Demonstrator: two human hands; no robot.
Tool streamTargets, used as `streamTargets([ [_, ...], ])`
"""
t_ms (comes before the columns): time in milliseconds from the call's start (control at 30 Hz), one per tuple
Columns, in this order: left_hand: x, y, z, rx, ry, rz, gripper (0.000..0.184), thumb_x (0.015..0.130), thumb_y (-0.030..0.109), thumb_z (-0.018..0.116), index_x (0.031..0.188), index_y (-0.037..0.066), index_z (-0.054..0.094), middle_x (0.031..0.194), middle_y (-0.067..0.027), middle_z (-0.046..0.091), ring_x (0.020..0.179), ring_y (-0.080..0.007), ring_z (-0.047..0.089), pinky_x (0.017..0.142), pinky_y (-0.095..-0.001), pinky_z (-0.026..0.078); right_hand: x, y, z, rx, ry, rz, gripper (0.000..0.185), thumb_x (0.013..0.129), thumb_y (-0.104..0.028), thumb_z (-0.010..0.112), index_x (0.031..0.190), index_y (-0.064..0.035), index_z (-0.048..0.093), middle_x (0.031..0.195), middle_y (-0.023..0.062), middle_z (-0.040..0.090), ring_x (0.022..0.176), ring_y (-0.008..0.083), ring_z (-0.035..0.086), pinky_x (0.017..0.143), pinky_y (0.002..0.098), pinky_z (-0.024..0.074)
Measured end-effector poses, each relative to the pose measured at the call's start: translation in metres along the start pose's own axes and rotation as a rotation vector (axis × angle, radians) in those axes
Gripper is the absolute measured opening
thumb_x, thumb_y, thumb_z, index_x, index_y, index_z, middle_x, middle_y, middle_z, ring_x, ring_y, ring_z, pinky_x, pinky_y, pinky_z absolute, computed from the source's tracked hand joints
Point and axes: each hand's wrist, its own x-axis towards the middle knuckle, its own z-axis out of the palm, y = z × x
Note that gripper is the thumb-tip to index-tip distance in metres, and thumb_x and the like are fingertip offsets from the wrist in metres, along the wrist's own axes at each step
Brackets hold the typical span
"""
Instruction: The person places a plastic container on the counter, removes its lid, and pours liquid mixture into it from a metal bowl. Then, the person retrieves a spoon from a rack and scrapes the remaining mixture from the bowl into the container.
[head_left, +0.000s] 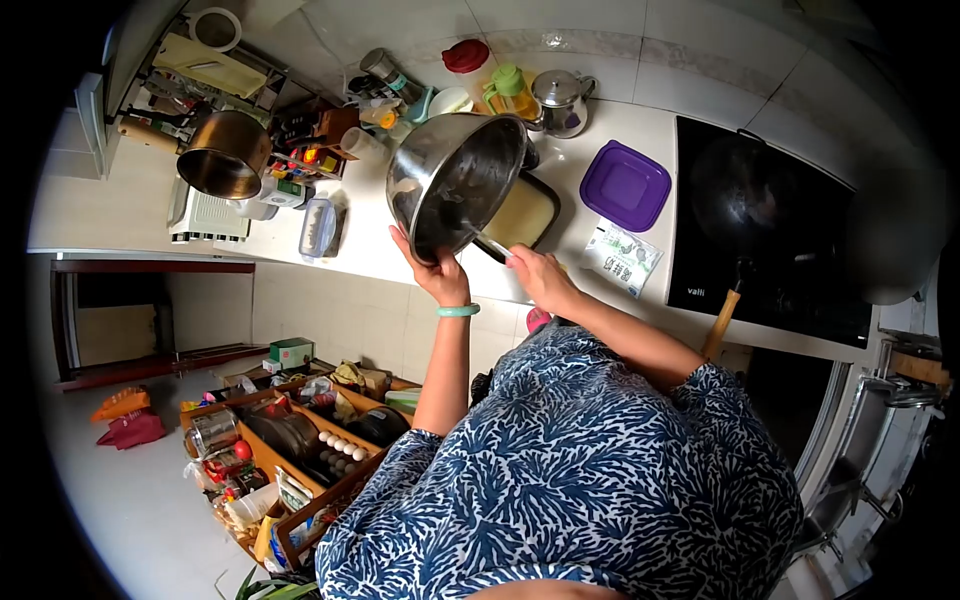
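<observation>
My left hand [436,275] is closed on the lower rim of a large metal mixing bowl [408,180], which is tipped on its side above the counter. In my right hand [545,280] is a thin-handled utensil [490,243] that reaches into the bowl; its head is too dark to make out. Partly behind the bowl, a dark rectangular baking pan [556,205] on the counter holds a smooth, pale yellow mixture [522,215].
Right of the pan lie a purple plastic lid [626,184] and a printed packet [620,258]. A wok [742,185] sits on the black cooktop [700,250]. Along the wall stand a metal kettle [562,100] and a green-topped jug [512,92]. A saucepan [222,155] is at left.
</observation>
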Motion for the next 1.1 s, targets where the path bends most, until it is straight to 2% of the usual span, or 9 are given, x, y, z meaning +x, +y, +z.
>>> streamTargets([
  [67, 0.002, -0.001, 0.001, 0.004, 0.014, 0.006, 0.073, 0.084, -0.013, 0.044, 0.148, 0.000, 0.013, 0.148, -0.0172, 0.032, 0.127, -0.0215, 0.041, 0.103, -0.0289, 0.031, -0.006, 0.028, -0.004, 0.031, 0.025, -0.059, 0.014, 0.094, -0.015, 0.045, 0.097, -0.0022, 0.051, 0.075, 0.0246, 0.060, 0.073, 0.0442, 0.060, 0.060, 0.0484, 0.0426],
  [300, -0.001, 0.004, 0.002, 0.066, 0.018, 0.040, 0.074, 0.081, -0.013, 0.042, 0.148, -0.001, 0.012, 0.149, -0.0184, 0.028, 0.133, -0.0238, 0.034, 0.108, -0.0313, 0.025, 0.000, -0.010, -0.001, 0.021, -0.001, 0.030, 0.016, 0.096, -0.016, 0.042, 0.095, -0.0028, 0.049, 0.060, 0.0223, 0.053, 0.060, 0.0436, 0.056, 0.053, 0.0473, 0.0405],
  [400, -0.003, 0.005, 0.005, -0.006, 0.024, 0.005, 0.074, 0.081, -0.013, 0.041, 0.148, -0.001, 0.012, 0.150, -0.0178, 0.026, 0.134, -0.0242, 0.032, 0.109, -0.0317, 0.024, 0.014, -0.015, 0.026, 0.156, 0.086, -0.249, 0.015, 0.094, -0.012, 0.044, 0.089, 0.0010, 0.049, 0.063, 0.0246, 0.053, 0.062, 0.0436, 0.056, 0.055, 0.0460, 0.0409],
  [500, -0.001, 0.009, 0.008, -0.029, 0.033, 0.005, 0.074, 0.081, -0.013, 0.041, 0.148, -0.001, 0.011, 0.151, -0.0173, 0.024, 0.135, -0.0243, 0.031, 0.109, -0.0317, 0.023, 0.008, -0.009, 0.015, 0.118, 0.046, -0.039, 0.013, 0.093, -0.009, 0.045, 0.088, 0.0020, 0.050, 0.065, 0.0257, 0.054, 0.066, 0.0450, 0.055, 0.056, 0.0471, 0.0411],
  [700, -0.008, 0.006, 0.008, -0.016, 0.019, -0.016, 0.076, 0.080, -0.015, 0.038, 0.148, 0.001, 0.009, 0.152, -0.0166, 0.022, 0.136, -0.0243, 0.029, 0.109, -0.0329, 0.023, 0.000, -0.014, 0.025, 0.057, 0.102, 0.006, 0.012, 0.093, -0.009, 0.045, 0.096, 0.0017, 0.051, 0.069, 0.0264, 0.057, 0.071, 0.0458, 0.058, 0.058, 0.0486, 0.0427],
  [833, -0.015, 0.008, 0.003, 0.073, -0.023, 0.076, 0.076, 0.081, -0.016, 0.038, 0.149, 0.002, 0.009, 0.151, -0.0167, 0.024, 0.136, -0.0246, 0.029, 0.109, -0.0343, 0.024, 0.002, -0.013, 0.041, 0.079, 0.165, -0.148, 0.011, 0.093, -0.008, 0.045, 0.094, 0.0020, 0.048, 0.070, 0.0276, 0.057, 0.069, 0.0463, 0.057, 0.056, 0.0501, 0.0406],
  [933, -0.015, 0.007, 0.002, 0.004, 0.006, 0.100, 0.075, 0.083, -0.015, 0.040, 0.149, 0.002, 0.008, 0.150, -0.0181, 0.026, 0.136, -0.0257, 0.031, 0.108, -0.0341, 0.025, -0.006, 0.001, 0.030, 0.125, 0.145, -0.113, 0.012, 0.093, -0.009, 0.045, 0.095, 0.0021, 0.046, 0.070, 0.0277, 0.057, 0.068, 0.0469, 0.057, 0.056, 0.0502, 0.0407],
  [1033, -0.015, 0.000, -0.004, 0.084, -0.005, 0.085, 0.074, 0.084, -0.014, 0.040, 0.148, 0.001, 0.007, 0.150, -0.0194, 0.026, 0.136, -0.0264, 0.031, 0.108, -0.0341, 0.025, -0.018, -0.004, 0.025, 0.094, 0.047, 0.101, 0.012, 0.095, -0.010, 0.041, 0.099, 0.0013, 0.041, 0.068, 0.0282, 0.056, 0.065, 0.0461, 0.057, 0.056, 0.0493, 0.0418],
  [1100, -0.017, -0.001, -0.003, 0.041, -0.001, 0.068, 0.077, 0.081, -0.016, 0.040, 0.149, 0.003, 0.007, 0.147, -0.0158, 0.029, 0.131, -0.0239, 0.034, 0.107, -0.0325, 0.026, -0.015, -0.008, 0.035, 0.115, 0.069, 0.037, 0.011, 0.093, -0.007, 0.040, 0.098, 0.0024, 0.041, 0.066, 0.0283, 0.055, 0.064, 0.0463, 0.056, 0.056, 0.0501, 0.0411],
])
